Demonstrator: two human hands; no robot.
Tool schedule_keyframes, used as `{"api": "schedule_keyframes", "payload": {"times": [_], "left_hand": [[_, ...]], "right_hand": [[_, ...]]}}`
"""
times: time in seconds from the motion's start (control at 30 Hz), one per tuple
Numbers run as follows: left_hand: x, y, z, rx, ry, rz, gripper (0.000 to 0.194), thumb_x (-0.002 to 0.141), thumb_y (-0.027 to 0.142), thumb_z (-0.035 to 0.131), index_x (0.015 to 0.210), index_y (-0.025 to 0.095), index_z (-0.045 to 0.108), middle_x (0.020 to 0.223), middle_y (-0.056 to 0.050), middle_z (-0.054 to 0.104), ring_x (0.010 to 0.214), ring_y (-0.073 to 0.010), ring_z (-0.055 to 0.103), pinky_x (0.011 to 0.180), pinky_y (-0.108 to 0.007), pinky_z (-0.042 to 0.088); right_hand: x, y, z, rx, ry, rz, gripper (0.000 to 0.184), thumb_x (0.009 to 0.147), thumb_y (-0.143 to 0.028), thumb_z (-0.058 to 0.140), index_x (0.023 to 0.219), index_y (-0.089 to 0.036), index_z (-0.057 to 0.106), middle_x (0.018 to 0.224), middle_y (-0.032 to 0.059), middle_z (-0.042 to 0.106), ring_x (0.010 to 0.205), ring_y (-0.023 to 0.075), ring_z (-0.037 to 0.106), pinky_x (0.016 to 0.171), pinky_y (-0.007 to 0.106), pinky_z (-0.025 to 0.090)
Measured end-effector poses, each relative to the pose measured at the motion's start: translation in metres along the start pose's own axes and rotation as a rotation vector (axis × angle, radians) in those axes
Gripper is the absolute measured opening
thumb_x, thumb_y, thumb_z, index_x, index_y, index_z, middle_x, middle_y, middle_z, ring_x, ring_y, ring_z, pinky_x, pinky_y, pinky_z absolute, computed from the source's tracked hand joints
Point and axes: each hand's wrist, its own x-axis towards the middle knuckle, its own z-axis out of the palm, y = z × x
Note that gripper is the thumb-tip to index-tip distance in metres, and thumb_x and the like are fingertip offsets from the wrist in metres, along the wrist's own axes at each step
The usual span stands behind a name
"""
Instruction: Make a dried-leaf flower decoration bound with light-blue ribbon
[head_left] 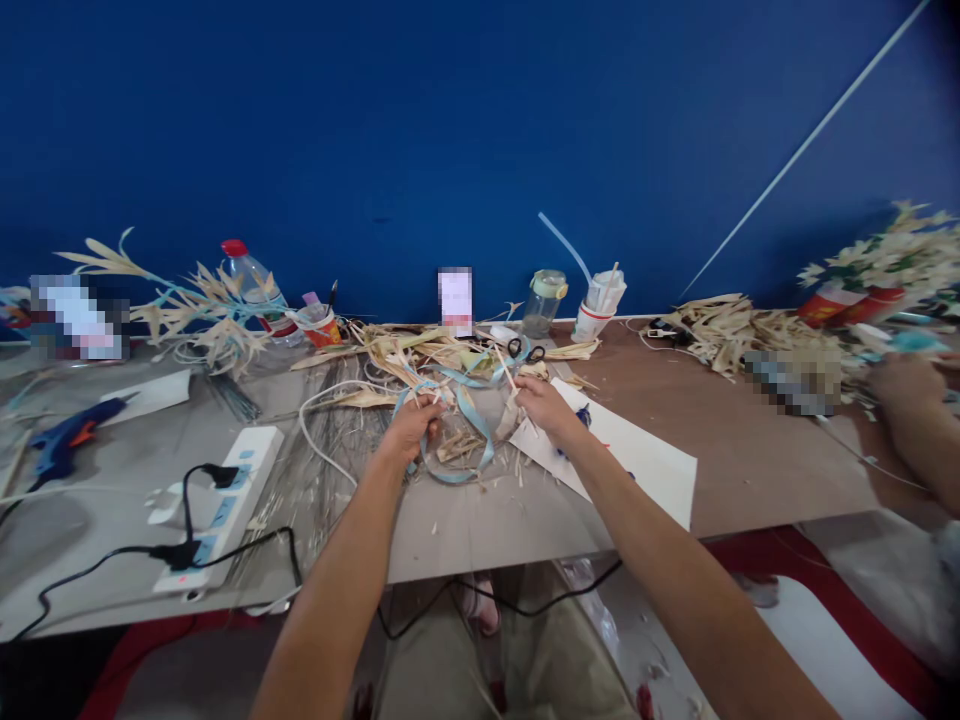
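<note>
My left hand is closed at the near side of a heap of dried husks, with a light blue ribbon at its fingers. Small pale pieces show by its fingertips, too small to make out. The ribbon loops down onto the table between my hands. In a pinch, my right hand grips a thin pale stick, which slants up and to the left. Black-handled scissors lie just beyond that hand. Dried husk strips spread behind both hands.
A white power strip with black cords and a blue glue gun lie left. Behind stand a plastic bottle, a phone and a jar. White paper lies right; another person's hand is at far right.
</note>
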Motion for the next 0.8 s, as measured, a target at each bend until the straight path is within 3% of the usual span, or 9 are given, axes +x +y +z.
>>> {"api": "schedule_keyframes", "payload": {"times": [0.2, 0.3, 0.43, 0.57, 0.67, 0.8], "left_hand": [[-0.001, 0.001, 0.002, 0.009, 0.006, 0.002, 0.027, 0.058, 0.026, 0.073, 0.066, 0.017, 0.048, 0.042, 0.01, 0.038, 0.033, -0.0034, 0.034, 0.038, -0.017, 0.021], [-0.002, 0.001, 0.004, 0.0, 0.011, 0.003, 0.026, 0.057, 0.023, 0.072, 0.065, 0.017, 0.048, 0.044, 0.01, 0.038, 0.034, -0.0031, 0.034, 0.039, -0.018, 0.023], [-0.003, 0.001, 0.005, 0.022, 0.041, -0.005, 0.023, 0.059, 0.024, 0.071, 0.066, 0.017, 0.05, 0.043, 0.01, 0.038, 0.033, -0.0031, 0.032, 0.038, -0.018, 0.021], [-0.004, 0.003, 0.006, 0.044, 0.049, 0.006, 0.022, 0.059, 0.023, 0.069, 0.063, 0.017, 0.049, 0.042, 0.009, 0.039, 0.033, -0.0037, 0.033, 0.038, -0.019, 0.022], [-0.005, 0.004, 0.006, 0.06, 0.043, 0.027, 0.023, 0.059, 0.023, 0.068, 0.06, 0.017, 0.046, 0.042, 0.009, 0.038, 0.033, -0.0037, 0.032, 0.038, -0.019, 0.022], [-0.003, 0.004, 0.003, 0.069, 0.035, 0.044, 0.024, 0.06, 0.024, 0.067, 0.058, 0.018, 0.044, 0.041, 0.008, 0.038, 0.034, -0.0041, 0.034, 0.039, -0.019, 0.023]], "right_hand": [[-0.017, -0.005, 0.017, 0.18, -0.056, 0.092, 0.017, 0.061, -0.022, 0.046, 0.075, -0.019, 0.056, 0.053, -0.005, 0.047, 0.049, 0.012, 0.043, 0.048, 0.024, 0.033], [-0.017, -0.005, 0.023, 0.163, -0.073, 0.11, 0.02, 0.061, -0.022, 0.046, 0.078, -0.019, 0.057, 0.051, -0.005, 0.046, 0.049, 0.0124, 0.043, 0.048, 0.024, 0.033], [-0.01, 0.002, 0.025, -0.024, 0.001, 0.017, 0.028, 0.063, -0.019, 0.048, 0.087, -0.016, 0.062, 0.073, 0.0018, 0.062, 0.064, 0.0154, 0.054, 0.059, 0.026, 0.041], [-0.001, 0.004, 0.015, -0.35, 0.032, -0.001, 0.032, 0.068, -0.017, 0.053, 0.099, -0.015, 0.064, 0.092, 0.0084, 0.068, 0.081, 0.0199, 0.061, 0.072, 0.03, 0.043], [0.0, -0.003, 0.001, -0.573, -0.07, 0.064, 0.028, 0.076, -0.023, 0.055, 0.1, -0.015, 0.066, 0.082, 0.0092, 0.069, 0.074, 0.021, 0.063, 0.069, 0.03, 0.042], [-0.002, -0.016, -0.017, -0.647, -0.215, 0.074, 0.024, 0.084, -0.026, 0.048, 0.089, -0.018, 0.07, 0.066, 0.0059, 0.068, 0.059, 0.018, 0.06, 0.063, 0.028, 0.04]]}}
